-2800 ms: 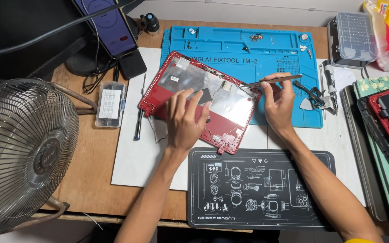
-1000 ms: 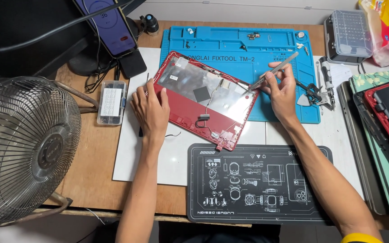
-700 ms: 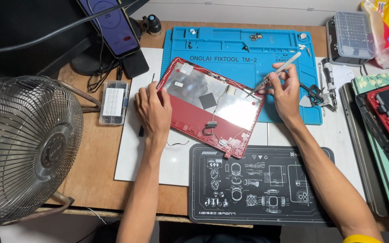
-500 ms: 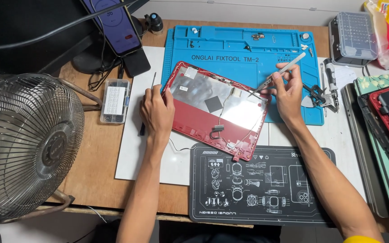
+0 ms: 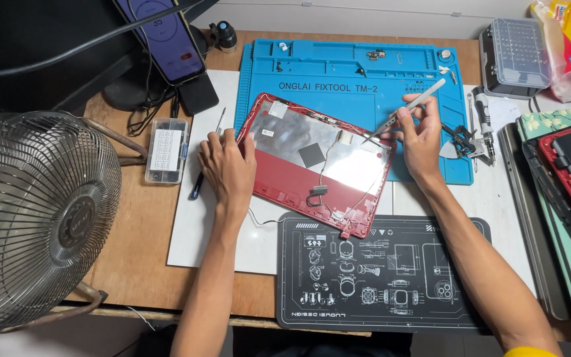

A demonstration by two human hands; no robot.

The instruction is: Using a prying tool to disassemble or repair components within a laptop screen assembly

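Your left hand [image 5: 227,166] lies palm-down on the left edge of the red laptop lid [image 5: 318,165], fingers pressed close together and pointing to 12 o'clock, fingertips at the lid's top-left corner. The hand grips nothing; it just presses flat.

Your right hand [image 5: 419,135] sits at the lid's right edge, at 3 o'clock from the lid centre. Thumb and first fingers pinch a pair of silver tweezers [image 5: 404,111], held at a slant: the upper end points to 1 o'clock over the blue repair mat [image 5: 358,73], the tip points to 8 o'clock and sits over the lid's silver foil lining. Whether the tip touches the foil or the thin cable there, can't tell from this view.

The lid lies inside-up and skewed, its top half on the blue mat, its lower half on the white sheet [image 5: 199,231], its bottom corner overlapping the black printed mat [image 5: 378,271] at 6 o'clock.

At 9 o'clock from your left hand: a small screwdriver [image 5: 197,185] just beside it, then a clear parts box [image 5: 166,149]. A metal fan [image 5: 34,218] is further out at 8 o'clock. A phone [image 5: 163,36] stands on a stand at 11 o'clock. At 3 o'clock from your right hand lie loose tools [image 5: 470,135] near the blue mat's edge.
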